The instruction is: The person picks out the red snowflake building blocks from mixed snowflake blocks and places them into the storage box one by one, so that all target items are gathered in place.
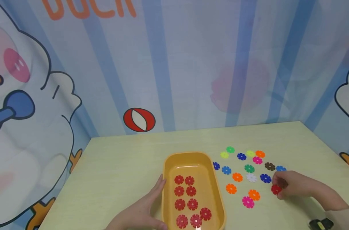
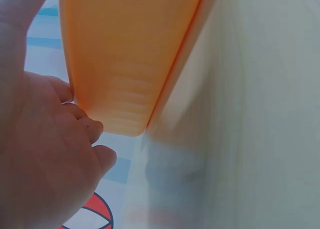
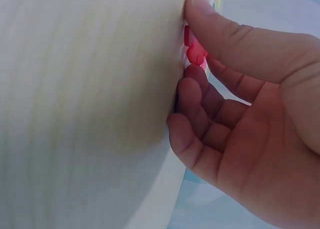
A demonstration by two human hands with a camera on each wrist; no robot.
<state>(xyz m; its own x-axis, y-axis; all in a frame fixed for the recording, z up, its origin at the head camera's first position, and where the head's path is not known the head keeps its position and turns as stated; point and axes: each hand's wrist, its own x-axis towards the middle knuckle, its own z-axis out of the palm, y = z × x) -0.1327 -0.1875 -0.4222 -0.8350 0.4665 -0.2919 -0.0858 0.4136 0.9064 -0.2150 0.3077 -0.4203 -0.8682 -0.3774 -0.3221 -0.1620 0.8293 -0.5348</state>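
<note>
Your right hand (image 1: 290,184) pinches a red disc (image 1: 276,189) on the table (image 1: 119,166), right of the tray (image 1: 217,191). Your left hand (image 1: 142,210) rests open against the tray. You're mid-pickup; next, carry it over beside the other reds.

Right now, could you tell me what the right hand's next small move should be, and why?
Probably lift the red disc that the right hand pinches on the table and carry it to the orange tray, which the left hand steadies and which holds only red discs.
</note>
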